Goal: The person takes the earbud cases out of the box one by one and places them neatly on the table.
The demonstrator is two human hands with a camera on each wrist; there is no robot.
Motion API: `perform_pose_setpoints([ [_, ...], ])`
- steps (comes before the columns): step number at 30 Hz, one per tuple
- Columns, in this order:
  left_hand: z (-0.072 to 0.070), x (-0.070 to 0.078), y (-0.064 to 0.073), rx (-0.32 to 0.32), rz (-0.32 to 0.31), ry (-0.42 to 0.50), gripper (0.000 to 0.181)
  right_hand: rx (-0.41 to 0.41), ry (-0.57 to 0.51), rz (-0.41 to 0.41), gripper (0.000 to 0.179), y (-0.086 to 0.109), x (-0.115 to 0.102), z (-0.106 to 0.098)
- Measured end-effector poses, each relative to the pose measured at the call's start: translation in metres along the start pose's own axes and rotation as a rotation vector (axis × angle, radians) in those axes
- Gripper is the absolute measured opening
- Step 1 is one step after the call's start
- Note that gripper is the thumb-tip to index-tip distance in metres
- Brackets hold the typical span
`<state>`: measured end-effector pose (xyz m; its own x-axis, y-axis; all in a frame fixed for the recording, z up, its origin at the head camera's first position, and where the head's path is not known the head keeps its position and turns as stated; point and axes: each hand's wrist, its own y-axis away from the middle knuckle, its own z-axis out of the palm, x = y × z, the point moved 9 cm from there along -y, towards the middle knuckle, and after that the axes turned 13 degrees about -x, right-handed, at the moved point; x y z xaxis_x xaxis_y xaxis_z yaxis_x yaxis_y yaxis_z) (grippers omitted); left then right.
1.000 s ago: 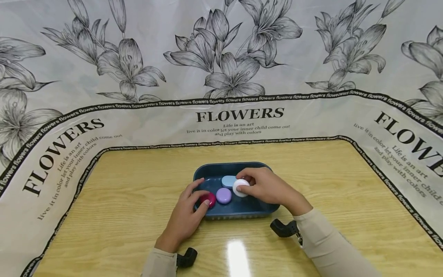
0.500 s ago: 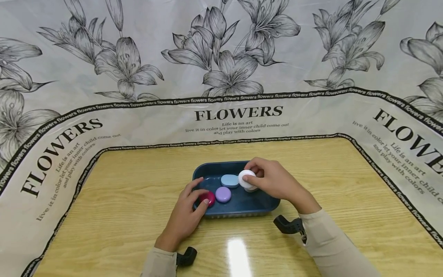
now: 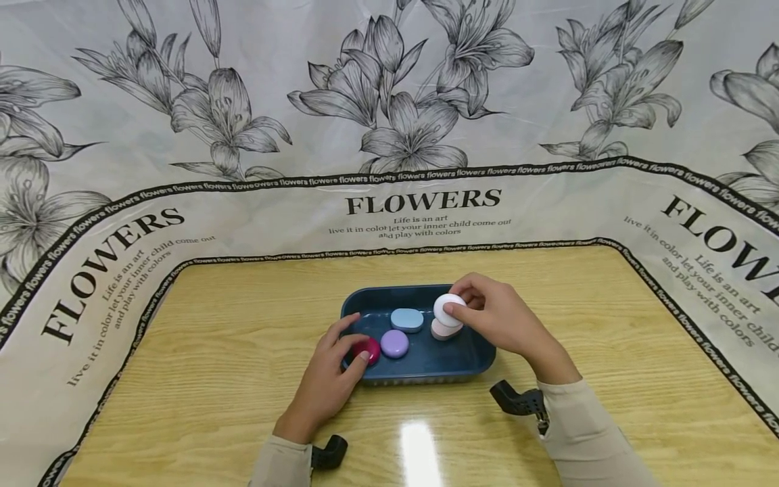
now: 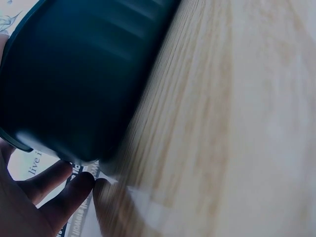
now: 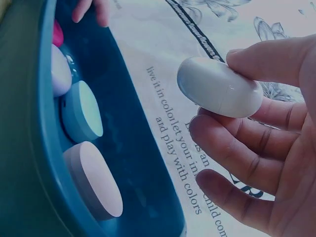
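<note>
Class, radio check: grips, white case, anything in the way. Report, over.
Right grip pinching white case in midair. Left grip at edge of tub, contact with red case unclear. Possible obstacle: pink case, partly behind white case, head view.

You hold the glossy white rounded piece tilted in your right fingers, raised clear of the pale pink oval piece in the dark blue tray. Inside lie the round magenta piece, partly hidden by your left fingers, the round lilac piece beside it, and the light blue oval piece beyond.
</note>
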<state>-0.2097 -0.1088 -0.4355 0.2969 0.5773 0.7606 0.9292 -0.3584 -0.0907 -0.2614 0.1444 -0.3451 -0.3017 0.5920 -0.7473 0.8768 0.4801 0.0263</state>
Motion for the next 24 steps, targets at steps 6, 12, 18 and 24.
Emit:
perform_pose_setpoints([
  [6, 0.000, 0.001, 0.000, 0.003, 0.001, -0.003, 0.025, 0.028, -0.005, 0.014, 0.026, 0.004, 0.004, -0.007],
  [12, 0.000, 0.001, 0.001, 0.007, 0.001, -0.005, 0.025, 0.057, 0.002, 0.022, 0.027, 0.007, 0.009, -0.014],
  [18, 0.001, 0.000, 0.001, 0.005, -0.005, -0.006, 0.024, 0.096, 0.005, 0.036, 0.030, 0.012, 0.012, -0.023],
  [24, 0.000, 0.000, 0.000, -0.001, -0.004, -0.007, 0.025, 0.152, 0.012, 0.040, 0.029, 0.016, 0.014, -0.032],
])
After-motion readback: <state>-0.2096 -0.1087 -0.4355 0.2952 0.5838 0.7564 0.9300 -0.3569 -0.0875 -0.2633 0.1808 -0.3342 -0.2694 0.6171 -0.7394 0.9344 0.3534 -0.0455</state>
